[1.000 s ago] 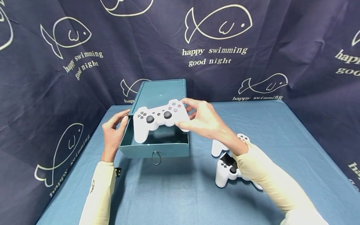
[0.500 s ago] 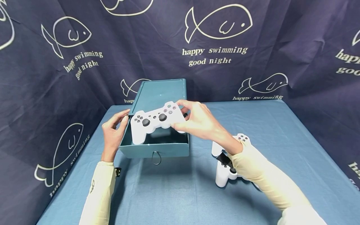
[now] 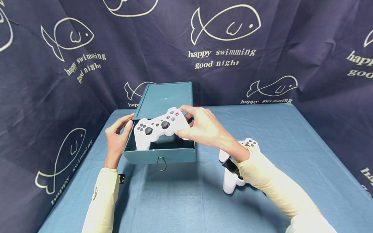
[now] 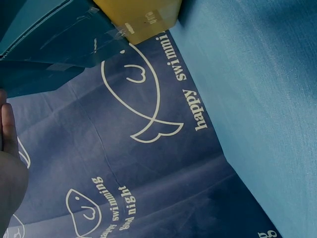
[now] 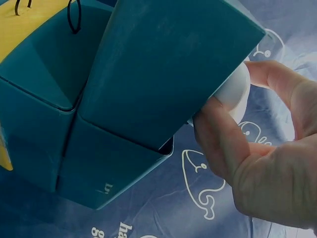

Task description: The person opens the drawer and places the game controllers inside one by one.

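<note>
My right hand [image 3: 202,126] pinches a white game controller [image 3: 155,126] by its right end. The controller is tilted, its left grip lower, over the pulled-out drawer [image 3: 160,156] of a teal drawer box [image 3: 166,98]. That drawer has a wire loop pull [image 3: 162,163] at its front. At the box's left front corner, my left hand [image 3: 118,132] rests its fingers against the side. In the right wrist view, the drawer front mostly hides the held controller [image 5: 235,94] behind my thumb and fingers. My left fingers [image 4: 8,124] are only partly seen in the left wrist view.
Two more white controllers lie on the blue tablecloth [image 3: 175,200] at the right: one farther back [image 3: 250,142], one nearer [image 3: 230,183], both partly covered by my right arm. A yellow drawer [image 4: 148,20] adjoins the teal one. Dark blue fish-print cloth [image 3: 224,81] hangs behind.
My right hand has carried the controller slightly left and down, and its left grip now reaches into the drawer opening. The left hand stays where it was.
</note>
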Tool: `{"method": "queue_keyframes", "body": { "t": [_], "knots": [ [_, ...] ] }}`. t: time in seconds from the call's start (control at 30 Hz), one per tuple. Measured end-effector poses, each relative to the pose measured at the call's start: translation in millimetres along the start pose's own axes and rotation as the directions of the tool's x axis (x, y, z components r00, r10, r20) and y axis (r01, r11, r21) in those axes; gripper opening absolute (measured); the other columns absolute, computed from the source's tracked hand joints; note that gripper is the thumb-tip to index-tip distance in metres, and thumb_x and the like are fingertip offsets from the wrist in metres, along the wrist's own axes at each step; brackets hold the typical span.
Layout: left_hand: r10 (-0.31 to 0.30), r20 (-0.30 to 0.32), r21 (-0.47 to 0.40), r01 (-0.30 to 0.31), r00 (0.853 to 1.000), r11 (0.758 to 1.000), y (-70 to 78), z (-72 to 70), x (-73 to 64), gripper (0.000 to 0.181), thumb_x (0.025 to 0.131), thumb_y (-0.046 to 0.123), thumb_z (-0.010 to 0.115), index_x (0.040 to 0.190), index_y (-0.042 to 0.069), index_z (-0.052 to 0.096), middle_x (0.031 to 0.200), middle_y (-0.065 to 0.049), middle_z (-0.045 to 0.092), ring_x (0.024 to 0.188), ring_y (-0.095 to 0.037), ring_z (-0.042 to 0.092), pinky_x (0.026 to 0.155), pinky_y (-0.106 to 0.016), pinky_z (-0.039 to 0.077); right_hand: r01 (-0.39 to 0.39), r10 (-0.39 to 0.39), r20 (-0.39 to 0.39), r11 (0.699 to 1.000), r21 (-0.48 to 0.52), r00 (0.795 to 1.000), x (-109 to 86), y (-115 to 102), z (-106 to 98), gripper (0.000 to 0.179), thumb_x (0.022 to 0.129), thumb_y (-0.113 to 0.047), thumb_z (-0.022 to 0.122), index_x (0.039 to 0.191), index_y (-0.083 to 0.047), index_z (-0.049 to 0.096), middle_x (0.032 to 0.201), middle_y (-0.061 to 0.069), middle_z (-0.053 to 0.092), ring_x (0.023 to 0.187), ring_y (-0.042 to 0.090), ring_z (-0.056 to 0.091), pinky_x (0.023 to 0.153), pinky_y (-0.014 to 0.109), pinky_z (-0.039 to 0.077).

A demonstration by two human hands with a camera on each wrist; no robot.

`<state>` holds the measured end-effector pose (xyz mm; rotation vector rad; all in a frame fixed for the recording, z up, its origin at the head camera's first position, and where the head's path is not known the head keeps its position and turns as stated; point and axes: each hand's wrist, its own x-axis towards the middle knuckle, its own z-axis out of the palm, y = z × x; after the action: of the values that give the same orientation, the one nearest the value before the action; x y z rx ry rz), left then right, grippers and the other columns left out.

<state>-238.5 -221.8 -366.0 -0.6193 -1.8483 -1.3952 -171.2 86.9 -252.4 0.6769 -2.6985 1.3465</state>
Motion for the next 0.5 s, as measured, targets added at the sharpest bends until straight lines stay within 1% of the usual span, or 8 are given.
{"method": "queue_keyframes", "body": {
  "t": [0.13, 0.37, 0.5],
  "knots": [
    [0.006, 0.003, -0.011, -0.006, 1.0, 1.0, -0.8, 0.0, -0.2, 0.026, 0.097, -0.007, 0.063, 0.12, -0.007, 0.074, 0.114, -0.016, 0.074, 0.099, -0.008, 0.071, 0.091, -0.022, 0.051, -0.001, 0.001, 0.0, 1.0, -0.002, 1.0, -0.8, -0.8, 0.6, 0.046, 0.079, -0.017, 0.079, 0.124, -0.018, 0.068, 0.096, 0.003, 0.071, 0.065, 0.013, 0.07, 0.065, 0.037, 0.052],
    [0.013, -0.002, -0.01, -0.013, 1.0, 1.0, -1.1, 0.6, -0.1, 0.025, 0.097, -0.006, 0.063, 0.12, -0.007, 0.074, 0.114, -0.016, 0.074, 0.1, -0.008, 0.071, 0.092, -0.022, 0.051, 0.006, -0.006, -0.003, 1.0, -0.009, 1.0, -3.3, -0.4, 1.6, 0.045, 0.078, -0.018, 0.078, 0.122, -0.016, 0.069, 0.095, 0.003, 0.07, 0.065, 0.013, 0.069, 0.064, 0.037, 0.052],
    [0.018, -0.011, -0.017, -0.018, 1.0, 1.0, 0.1, 1.7, 0.5, 0.025, 0.095, -0.008, 0.064, 0.119, -0.007, 0.074, 0.114, -0.019, 0.074, 0.1, -0.007, 0.071, 0.091, -0.022, 0.052, 0.003, -0.003, -0.004, 1.0, -0.031, 1.0, -4.8, -0.9, 3.0, 0.045, 0.077, -0.019, 0.077, 0.122, -0.017, 0.068, 0.095, 0.002, 0.071, 0.064, 0.014, 0.067, 0.065, 0.037, 0.052]
  ]
}}
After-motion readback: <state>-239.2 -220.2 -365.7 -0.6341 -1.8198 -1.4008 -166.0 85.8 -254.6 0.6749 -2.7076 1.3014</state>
